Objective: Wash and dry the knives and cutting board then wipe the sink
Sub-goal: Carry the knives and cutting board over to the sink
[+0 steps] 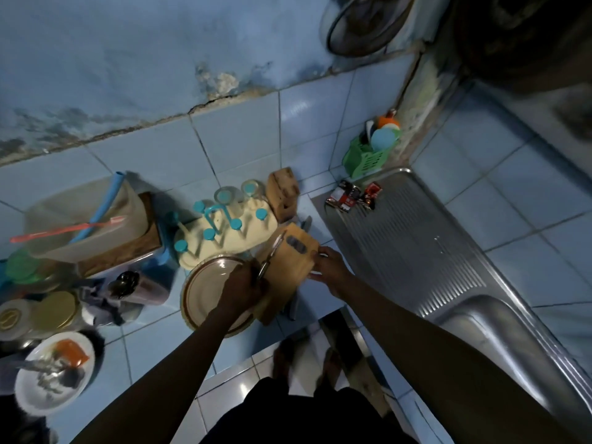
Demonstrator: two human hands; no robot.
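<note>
Blue-tiled counter, left hand fingers gripping scissors, right hand fingers pinching wooden block

The blue-tiled bench carries a cream glass rack mid-frame, a white plate lower left, a steel sink right.

**Bare arms, dark shorts**

Both forearms are bare to the lower edge of the frame, with no sleeves showing. The left hand and right hand wear no gloves. At bottom centre, dark shorts fill the frame. Above them the feet are blurred; footwear cannot be told.
</note>
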